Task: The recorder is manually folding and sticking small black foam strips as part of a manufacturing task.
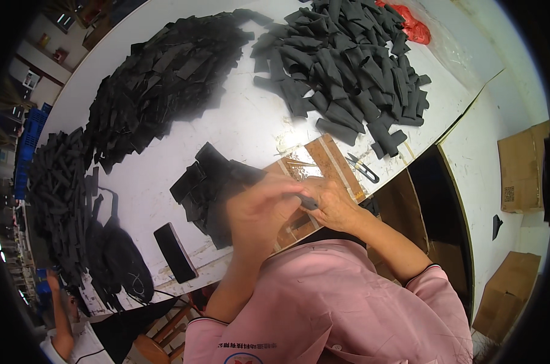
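My left hand [260,209] and my right hand [332,203] meet over a brown wooden board [328,159] at the table's near edge. Between their fingertips is a small dark grey fabric piece [309,201], pinched from both sides; most of it is covered by the fingers. Beside my left hand lies a loose heap of flat black fabric pieces [203,176], partly hidden behind that hand and wrist. Black-handled thread snips [364,168] rest to the right of the board.
A large pile of dark grey fabric tubes [342,67] covers the far right. Flat black pieces [166,79] spread across the far left, with narrower dark strips [59,200] nearer. A phone [176,252] and a black bag [126,261] lie left. Cardboard boxes [521,170] stand right; another person's arm [61,321] shows lower left.
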A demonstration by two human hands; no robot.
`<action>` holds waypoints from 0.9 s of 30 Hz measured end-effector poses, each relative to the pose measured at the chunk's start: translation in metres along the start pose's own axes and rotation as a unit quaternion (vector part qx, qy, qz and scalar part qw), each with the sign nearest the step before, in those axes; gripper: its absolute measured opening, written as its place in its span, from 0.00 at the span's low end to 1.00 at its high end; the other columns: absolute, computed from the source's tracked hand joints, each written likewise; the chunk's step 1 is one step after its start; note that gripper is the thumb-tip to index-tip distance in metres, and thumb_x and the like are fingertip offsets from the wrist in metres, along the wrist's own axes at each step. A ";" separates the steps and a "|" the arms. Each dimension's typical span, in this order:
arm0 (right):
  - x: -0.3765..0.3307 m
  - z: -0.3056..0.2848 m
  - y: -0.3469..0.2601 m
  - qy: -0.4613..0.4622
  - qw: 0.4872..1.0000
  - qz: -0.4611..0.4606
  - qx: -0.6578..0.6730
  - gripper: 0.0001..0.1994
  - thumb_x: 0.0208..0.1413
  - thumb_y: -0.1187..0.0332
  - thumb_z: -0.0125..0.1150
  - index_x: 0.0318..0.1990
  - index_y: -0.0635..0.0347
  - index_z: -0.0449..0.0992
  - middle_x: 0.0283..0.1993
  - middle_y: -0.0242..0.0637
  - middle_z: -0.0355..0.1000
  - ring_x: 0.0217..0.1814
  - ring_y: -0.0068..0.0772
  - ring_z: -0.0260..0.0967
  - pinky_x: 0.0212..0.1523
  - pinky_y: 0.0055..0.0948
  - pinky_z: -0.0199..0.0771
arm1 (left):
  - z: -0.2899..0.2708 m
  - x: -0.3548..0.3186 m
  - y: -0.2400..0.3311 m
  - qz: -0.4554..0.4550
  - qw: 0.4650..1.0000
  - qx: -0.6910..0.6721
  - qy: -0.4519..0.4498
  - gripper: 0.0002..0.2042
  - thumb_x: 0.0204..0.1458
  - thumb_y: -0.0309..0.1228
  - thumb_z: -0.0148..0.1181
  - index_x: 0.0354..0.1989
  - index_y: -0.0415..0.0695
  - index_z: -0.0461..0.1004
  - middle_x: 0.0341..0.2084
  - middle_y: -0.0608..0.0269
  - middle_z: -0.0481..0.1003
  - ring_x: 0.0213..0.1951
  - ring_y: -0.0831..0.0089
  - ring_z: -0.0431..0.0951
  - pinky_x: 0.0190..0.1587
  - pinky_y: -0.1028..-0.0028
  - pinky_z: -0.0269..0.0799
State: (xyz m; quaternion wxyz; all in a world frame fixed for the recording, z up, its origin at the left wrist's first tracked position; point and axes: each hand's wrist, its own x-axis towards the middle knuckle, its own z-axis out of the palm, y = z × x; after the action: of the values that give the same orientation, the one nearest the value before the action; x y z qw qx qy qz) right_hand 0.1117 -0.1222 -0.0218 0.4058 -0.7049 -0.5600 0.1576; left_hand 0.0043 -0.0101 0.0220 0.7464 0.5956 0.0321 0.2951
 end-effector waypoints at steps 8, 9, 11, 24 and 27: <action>0.003 0.009 0.011 0.048 0.997 -0.061 0.007 0.05 0.45 0.71 0.53 0.24 0.62 0.65 0.22 0.41 0.65 0.27 0.46 0.64 0.28 0.37 0.65 | 0.003 0.003 0.002 0.012 0.998 0.067 0.009 0.07 0.43 0.16 0.52 0.31 0.35 0.71 0.26 0.55 0.73 0.31 0.69 0.71 0.37 0.73 0.67; 0.004 0.004 0.006 0.021 0.999 -0.043 0.002 0.06 0.45 0.70 0.53 0.24 0.62 0.65 0.22 0.41 0.65 0.27 0.45 0.64 0.27 0.37 0.65 | 0.002 0.003 0.003 0.034 0.996 0.088 0.008 0.06 0.44 0.16 0.51 0.31 0.35 0.71 0.26 0.54 0.73 0.31 0.69 0.71 0.37 0.72 0.67; 0.007 -0.006 -0.003 -0.007 1.000 -0.024 -0.004 0.08 0.46 0.68 0.54 0.24 0.62 0.65 0.22 0.41 0.65 0.26 0.44 0.64 0.26 0.36 0.65 | 0.000 -0.001 0.000 0.050 0.997 0.051 0.038 0.04 0.45 0.18 0.51 0.30 0.35 0.70 0.27 0.54 0.73 0.32 0.69 0.71 0.39 0.71 0.66; 0.011 -0.006 -0.010 0.031 0.994 -0.076 -0.067 0.15 0.48 0.61 0.54 0.18 0.61 0.65 0.16 0.39 0.63 0.19 0.40 0.62 0.19 0.34 0.62 | -0.018 -0.016 0.003 0.027 0.987 0.011 0.156 0.04 0.46 0.24 0.55 0.29 0.36 0.70 0.28 0.57 0.71 0.34 0.69 0.68 0.41 0.72 0.62; 0.011 -0.002 -0.007 0.046 0.992 -0.096 -0.069 0.14 0.48 0.61 0.54 0.19 0.62 0.66 0.16 0.39 0.63 0.19 0.40 0.62 0.18 0.35 0.62 | -0.025 -0.014 0.002 0.052 0.988 0.076 0.124 0.03 0.45 0.23 0.56 0.27 0.36 0.70 0.27 0.57 0.71 0.33 0.70 0.68 0.39 0.73 0.63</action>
State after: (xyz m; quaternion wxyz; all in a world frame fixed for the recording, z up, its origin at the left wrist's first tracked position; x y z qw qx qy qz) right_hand 0.1120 -0.1123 -0.0132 0.3945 -0.6811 -0.6152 0.0461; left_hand -0.0183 0.0049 0.0124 0.6731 0.6101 0.1159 0.4017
